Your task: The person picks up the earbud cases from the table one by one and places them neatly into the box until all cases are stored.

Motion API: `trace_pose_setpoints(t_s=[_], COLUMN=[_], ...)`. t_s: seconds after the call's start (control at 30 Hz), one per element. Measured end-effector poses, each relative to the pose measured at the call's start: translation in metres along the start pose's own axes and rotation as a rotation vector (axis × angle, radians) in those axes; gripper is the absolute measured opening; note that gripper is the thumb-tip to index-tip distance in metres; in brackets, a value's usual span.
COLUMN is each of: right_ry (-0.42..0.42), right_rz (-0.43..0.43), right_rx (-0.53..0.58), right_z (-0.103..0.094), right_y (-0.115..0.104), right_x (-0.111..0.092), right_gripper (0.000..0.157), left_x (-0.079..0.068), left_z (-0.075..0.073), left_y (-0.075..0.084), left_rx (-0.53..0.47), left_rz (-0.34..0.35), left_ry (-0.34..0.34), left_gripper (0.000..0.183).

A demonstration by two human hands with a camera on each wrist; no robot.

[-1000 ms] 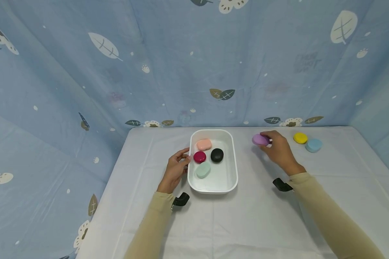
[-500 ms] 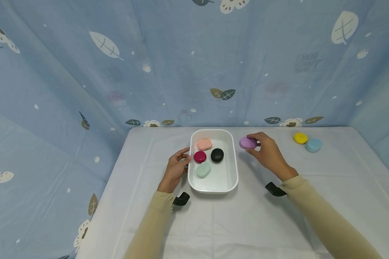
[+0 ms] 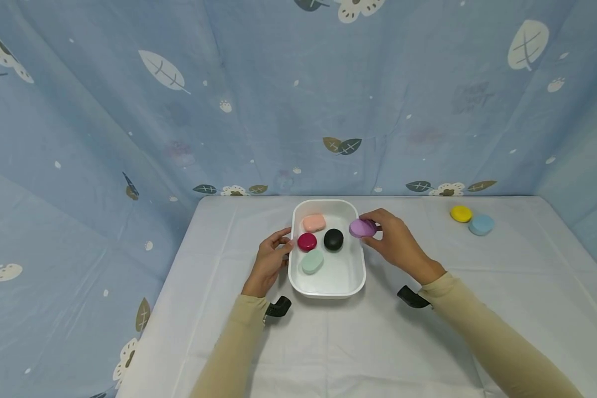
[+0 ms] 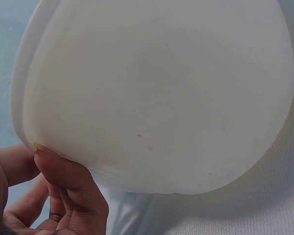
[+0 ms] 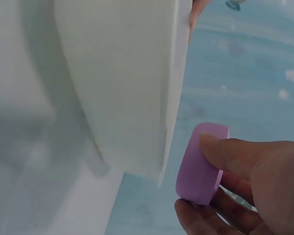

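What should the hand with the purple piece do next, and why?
Probably ease the purple soap-like piece left and down into the white tray: the right hand holds it above the right rim, the left hand grips the opposite side, and bare floor shows beside the black piece.

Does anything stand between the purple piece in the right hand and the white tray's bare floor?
Nothing visible does. The right hand holds the purple piece over the right rim of the white tray; the black piece lies inside, farther left, and the near right floor is bare.
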State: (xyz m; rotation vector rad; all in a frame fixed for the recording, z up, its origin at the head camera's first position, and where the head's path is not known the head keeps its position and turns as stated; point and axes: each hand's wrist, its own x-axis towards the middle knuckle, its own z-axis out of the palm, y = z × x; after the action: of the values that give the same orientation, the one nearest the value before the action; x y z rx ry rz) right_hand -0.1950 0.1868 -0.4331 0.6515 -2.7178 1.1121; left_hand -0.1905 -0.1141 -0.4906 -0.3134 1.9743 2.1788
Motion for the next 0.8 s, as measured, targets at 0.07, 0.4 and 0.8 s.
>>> trace_pose_setpoints(t_s=[0.07, 0.4, 0.8], right_ry=[-0.016, -0.109, -0.206], right_rz=[-0.027, -0.084, -0.196], right_rx=[0.001, 0.013, -0.018], right_z=[0.003, 0.015, 0.026], right_y=[-0.003, -0.016, -0.024], right_x=[0.0, -0.002, -0.004], right_gripper=[0.048, 0.05, 0.047], left_x=[0.0, 0.0, 0.0], left_z=[0.0, 0.0, 0.0], left_y=[0.0, -0.001, 0.0], left_rx=[0.0, 0.006, 0.005], left_rz=[0.002, -0.006, 0.004], left_ry=[0.001, 0.001, -0.009], left_gripper=[0.043, 0.043, 0.044])
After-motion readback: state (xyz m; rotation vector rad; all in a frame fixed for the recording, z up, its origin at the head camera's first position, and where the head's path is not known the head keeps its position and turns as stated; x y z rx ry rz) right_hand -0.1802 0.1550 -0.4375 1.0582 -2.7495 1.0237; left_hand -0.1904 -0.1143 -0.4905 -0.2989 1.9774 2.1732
